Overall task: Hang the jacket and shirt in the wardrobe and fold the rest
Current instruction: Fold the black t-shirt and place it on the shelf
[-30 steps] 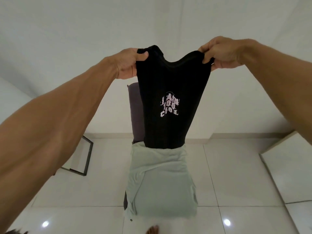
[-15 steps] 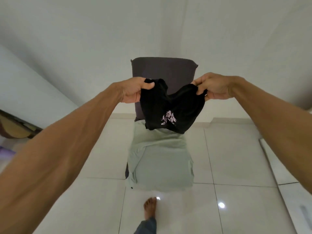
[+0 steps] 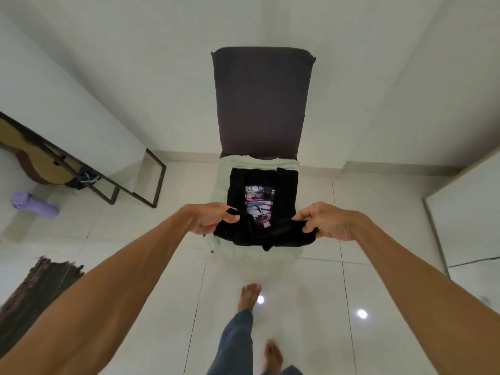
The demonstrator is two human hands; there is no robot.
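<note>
Left hand (image 3: pixel 213 219), right hand (image 3: pixel 324 221) pinch T-shirt (image 3: pixel 286 190); length runs away.

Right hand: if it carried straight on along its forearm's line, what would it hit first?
Probably the black tee it pinches: the right hand points at the part lying over the pale garment on the chair. Depth is unclear.
</note>
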